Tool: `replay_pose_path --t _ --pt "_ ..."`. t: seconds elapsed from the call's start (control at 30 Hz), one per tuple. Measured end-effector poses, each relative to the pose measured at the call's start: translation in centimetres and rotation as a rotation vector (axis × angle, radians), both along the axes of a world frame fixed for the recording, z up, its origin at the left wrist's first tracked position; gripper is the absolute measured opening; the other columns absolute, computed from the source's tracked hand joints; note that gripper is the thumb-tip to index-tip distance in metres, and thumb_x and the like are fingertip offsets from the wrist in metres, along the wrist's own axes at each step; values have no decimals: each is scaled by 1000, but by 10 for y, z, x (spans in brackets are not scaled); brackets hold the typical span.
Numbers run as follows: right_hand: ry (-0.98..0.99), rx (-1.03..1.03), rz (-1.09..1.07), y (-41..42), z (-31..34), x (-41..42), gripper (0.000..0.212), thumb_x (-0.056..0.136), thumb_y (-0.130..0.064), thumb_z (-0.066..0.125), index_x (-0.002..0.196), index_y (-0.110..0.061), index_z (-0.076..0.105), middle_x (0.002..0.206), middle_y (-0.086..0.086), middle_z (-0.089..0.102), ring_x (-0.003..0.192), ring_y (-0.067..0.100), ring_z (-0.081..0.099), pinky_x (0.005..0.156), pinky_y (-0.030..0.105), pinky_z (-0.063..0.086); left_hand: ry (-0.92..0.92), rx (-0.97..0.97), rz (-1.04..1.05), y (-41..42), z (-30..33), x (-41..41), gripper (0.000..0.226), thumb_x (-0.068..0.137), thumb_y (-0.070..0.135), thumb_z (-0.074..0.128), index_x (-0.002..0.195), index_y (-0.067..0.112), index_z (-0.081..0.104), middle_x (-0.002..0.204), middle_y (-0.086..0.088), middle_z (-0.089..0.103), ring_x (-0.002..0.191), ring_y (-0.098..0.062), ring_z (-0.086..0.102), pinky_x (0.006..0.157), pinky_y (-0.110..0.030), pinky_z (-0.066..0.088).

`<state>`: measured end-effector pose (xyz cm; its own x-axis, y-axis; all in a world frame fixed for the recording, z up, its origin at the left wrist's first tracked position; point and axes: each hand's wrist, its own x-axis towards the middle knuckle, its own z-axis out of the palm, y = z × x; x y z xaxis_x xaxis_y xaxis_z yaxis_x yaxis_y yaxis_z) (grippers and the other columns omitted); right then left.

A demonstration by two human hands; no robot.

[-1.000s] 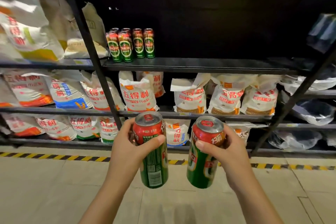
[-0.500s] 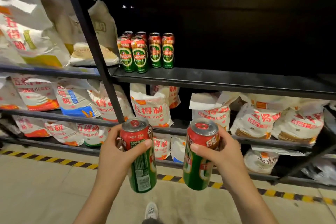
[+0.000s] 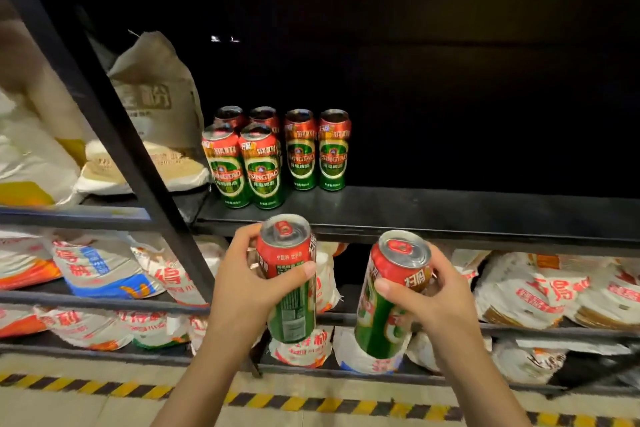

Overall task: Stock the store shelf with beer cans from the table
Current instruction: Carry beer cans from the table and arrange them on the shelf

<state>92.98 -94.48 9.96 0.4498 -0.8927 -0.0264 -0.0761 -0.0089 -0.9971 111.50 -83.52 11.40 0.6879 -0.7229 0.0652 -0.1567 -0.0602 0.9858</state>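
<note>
**At the black shelf: two beer cans in hand, six stocked**

Before the shelf (image 3: 433, 215), low in the view, two hands each hold one upright red-and-green beer can just below the shelf's front edge.

- Left hand (image 3: 242, 291): fingers and thumb wrapped round the left can (image 3: 289, 274), thumb across the printed side; silver top with red tab faces up.
- Right hand (image 3: 440, 302): grasping the right can (image 3: 388, 302) near its top, thumb over the red band; the can leans slightly, its foot toward the left.
- The two held cans are side by side, apart from one another, neither touching the shelf.
- Stocked cans (image 3: 273, 156): six of the same kind stand upright at the left end of the shelf. Two sit at the near left, two directly behind them, and two more just to the right in the far row.
- Tan sack (image 3: 156, 97): propped in the next bay to the left, past the black upright post (image 3: 114, 135), above flat white bags (image 3: 145, 170).
- Flour bags (image 3: 540, 295): white with red lettering, crowded on the lower shelves behind the hands, left and right.
- Floor: pale, with a yellow-and-black hazard stripe (image 3: 311, 402) running along the foot of the rack.
</note>
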Motion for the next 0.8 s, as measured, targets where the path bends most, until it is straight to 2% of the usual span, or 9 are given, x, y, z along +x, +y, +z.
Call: replay_pose_path --t 0.1,0.2,0.27,0.33,0.4,0.5,0.57,0.63,0.8 --pt "-4 -30 19 -31 2 20 61 47 -34 82 104 -31 62 93 -13 70 85 2 65 63 15 51 -1 -24 -4 -30 3 18 64 45 33 86 102 30 57 94 15 68 86 -1 66 67 -11 50" --pt "1 -78 52 -55 5 36 58 51 -31 81 105 -30 61 94 -12 70 87 3 65 66 15 52 16 -40 2 -53 6 27 63 50 20 90 104 27 57 92 13 69 84 0 66 66 -10 49" --pt "5 -102 66 -75 6 46 63 50 -30 90 107 -30 61 96 -9 70 89 4 65 71 21 53 10 -43 19 -70 8 35 63 50 19 88 104 28 57 93 17 69 86 0 66 66 -10 49" --pt "-4 -116 77 -92 8 56 62 52 -27 88 109 -30 61 98 -9 70 90 5 65 76 24 52 0 -45 21 -84 11 41 65 50 19 91 105 27 58 94 15 69 87 0 66 66 -10 49" --pt "-18 -138 99 -107 10 64 64 51 -32 83 110 -30 61 101 -10 70 92 4 65 78 25 53 -8 -45 29 -98 12 46 62 52 17 90 105 25 58 94 10 69 86 -1 66 67 -10 50" --pt "-18 -192 138 -129 10 80 65 50 -42 79 111 -36 59 103 -18 68 96 0 64 74 18 53 -31 -44 60 -118 9 53 57 57 10 86 103 29 58 97 9 68 87 -2 65 71 -15 52" --pt "-14 -224 152 -138 10 90 64 52 -43 79 111 -38 57 104 -20 67 98 -2 62 74 13 52 -53 -24 80 -126 7 57 57 58 15 87 103 34 58 100 11 67 89 -1 64 77 -20 53" --pt "-6 -250 162 -144 11 100 64 53 -42 79 113 -37 57 106 -18 66 99 -2 62 77 14 52 -90 5 87 -132 7 62 57 58 23 87 103 40 57 103 14 65 90 4 61 81 -20 50" --pt "-4 -287 164 -157 7 118 59 61 -27 85 113 -34 59 106 -17 67 99 -2 62 81 13 51 -138 50 53 -143 3 79 65 54 34 90 104 48 51 107 18 62 95 7 58 85 -17 47"
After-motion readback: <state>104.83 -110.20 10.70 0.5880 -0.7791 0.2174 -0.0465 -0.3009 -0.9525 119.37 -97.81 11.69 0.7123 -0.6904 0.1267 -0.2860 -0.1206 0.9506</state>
